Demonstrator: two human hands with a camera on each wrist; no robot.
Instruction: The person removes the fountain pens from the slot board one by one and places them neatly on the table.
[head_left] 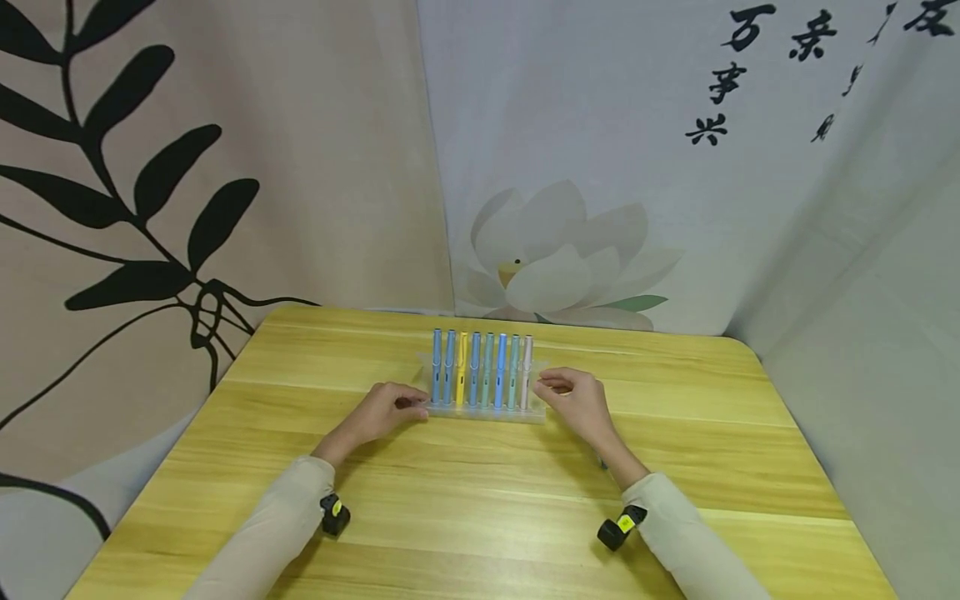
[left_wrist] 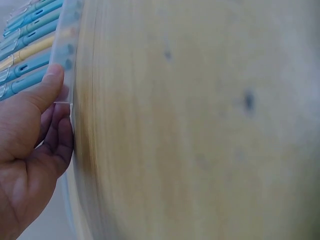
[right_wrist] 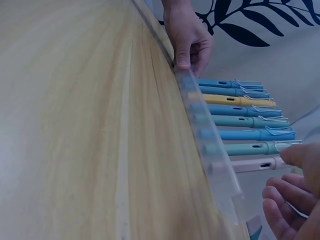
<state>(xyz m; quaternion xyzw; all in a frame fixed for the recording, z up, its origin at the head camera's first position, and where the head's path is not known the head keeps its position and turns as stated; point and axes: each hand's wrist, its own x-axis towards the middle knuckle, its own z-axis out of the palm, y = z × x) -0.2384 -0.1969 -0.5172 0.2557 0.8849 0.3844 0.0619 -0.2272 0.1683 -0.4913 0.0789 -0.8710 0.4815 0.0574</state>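
A clear plastic pen rack [head_left: 487,413] stands toward the back of the table, holding a row of several upright capped pens. They are blue, green and one yellow pen [head_left: 462,367], with a pale pink pen [head_left: 527,372] at the right end. My left hand [head_left: 392,408] pinches the rack's left end, thumb [left_wrist: 52,82] on its front face and fingers curled behind the corner. Beside the right end is my right hand [head_left: 576,402], its fingers loosely bent with nothing between them. In the right wrist view its thumb [right_wrist: 300,154] overlaps the pink pen's cap.
The rack stands on a wooden table [head_left: 465,517], with a printed cloth backdrop [head_left: 337,167] behind it. A small dark object [head_left: 603,463] is partly hidden behind my right forearm. Black wrist cameras [head_left: 335,515] sit at both sleeves.
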